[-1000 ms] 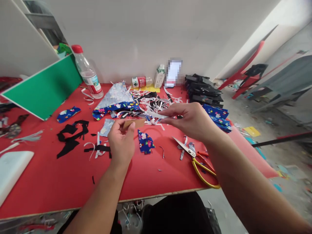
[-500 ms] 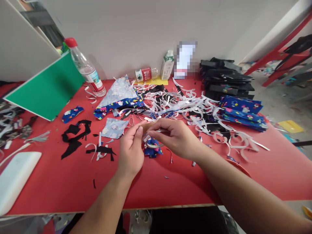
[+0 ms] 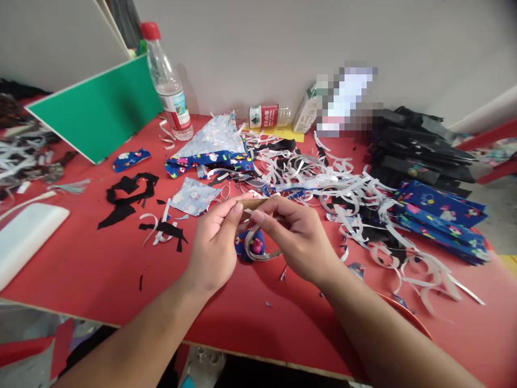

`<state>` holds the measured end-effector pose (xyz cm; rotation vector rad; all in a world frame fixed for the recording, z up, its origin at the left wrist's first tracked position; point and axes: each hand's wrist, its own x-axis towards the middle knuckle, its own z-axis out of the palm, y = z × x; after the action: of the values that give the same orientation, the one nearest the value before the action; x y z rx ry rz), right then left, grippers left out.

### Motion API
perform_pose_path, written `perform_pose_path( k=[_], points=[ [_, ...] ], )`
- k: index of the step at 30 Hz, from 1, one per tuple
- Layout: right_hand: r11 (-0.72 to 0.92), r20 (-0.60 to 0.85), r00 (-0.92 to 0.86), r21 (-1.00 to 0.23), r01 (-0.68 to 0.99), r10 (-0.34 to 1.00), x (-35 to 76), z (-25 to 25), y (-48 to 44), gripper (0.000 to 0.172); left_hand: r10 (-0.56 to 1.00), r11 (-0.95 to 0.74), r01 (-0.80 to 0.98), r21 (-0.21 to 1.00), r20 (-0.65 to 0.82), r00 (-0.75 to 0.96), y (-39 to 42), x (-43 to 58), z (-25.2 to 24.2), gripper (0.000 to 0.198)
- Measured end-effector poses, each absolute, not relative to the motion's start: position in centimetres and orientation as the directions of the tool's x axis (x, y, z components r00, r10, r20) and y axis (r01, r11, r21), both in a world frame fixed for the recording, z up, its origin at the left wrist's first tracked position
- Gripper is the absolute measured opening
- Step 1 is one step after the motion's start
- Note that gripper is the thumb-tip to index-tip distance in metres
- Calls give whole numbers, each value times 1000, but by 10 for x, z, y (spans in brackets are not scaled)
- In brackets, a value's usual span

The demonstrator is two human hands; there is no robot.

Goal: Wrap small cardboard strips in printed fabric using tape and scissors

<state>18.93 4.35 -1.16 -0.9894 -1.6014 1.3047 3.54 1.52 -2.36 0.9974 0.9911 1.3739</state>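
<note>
My left hand is closed in a pinch, thumb on top, on a flat brown piece like card, mostly hidden by the fingers. Close beside it, my right hand pinches a narrow pale strip that curls in a loop below the fingers. The strip's other end runs between the two thumbs, at the brown piece. Under the loop shows a blue patterned cloth piece; whether it is held or lies on the table I cannot tell.
White strip offcuts are heaped behind my hands. Folded blue cloth pieces and a black stack lie right. Black scraps, an upright bottle, a green board and a white device are left.
My view has turned and tilted, so the table sits at a different slant. The strip's loop hangs rounder and wider below the right fingers. Both hands keep close together.
</note>
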Motion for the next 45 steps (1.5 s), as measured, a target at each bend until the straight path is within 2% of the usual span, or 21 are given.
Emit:
perform_pose_path(
  k=[7, 12, 22, 33, 36, 40, 43, 45],
  points=[
    [100, 98, -269, -995, -6, 958, 193, -3, 42, 23, 1000, -1, -330, 944, -4, -14, 13, 40, -25, 25],
    [163, 144, -166, -981, 105, 975, 191, -3, 40, 13, 1000, -4, -283, 959, -5, -30, 12, 41, -24, 26],
    [267, 230, -149, -911, 314, 962, 189, -3, 40, 14, 1000, -2, -194, 981, 5, 12, 5, 40, -24, 31],
    [183, 153, -141, -956, 229, 978, 189, -6, 39, 16, 1000, -27, -166, 986, 28, 5, 2, 42, -20, 34],
    [210, 185, -124, -948, 237, 975, 188, -8, 40, 14, 999, -33, -174, 984, 35, 5, 1, 43, -19, 34],
    [270, 239, -144, -925, 266, 960, 186, -8, 38, 12, 992, -76, 13, 997, 77, -98, 1, 41, -19, 30],
    [248, 189, -234, -934, 258, 954, 189, -5, 38, 13, 970, -125, 225, 966, 167, -179, 5, 36, -20, 32],
    [205, 137, -226, -928, 311, 964, 193, -2, 39, 14, 949, -142, 330, 933, 223, -222, 8, 32, -21, 33]
  ],
)
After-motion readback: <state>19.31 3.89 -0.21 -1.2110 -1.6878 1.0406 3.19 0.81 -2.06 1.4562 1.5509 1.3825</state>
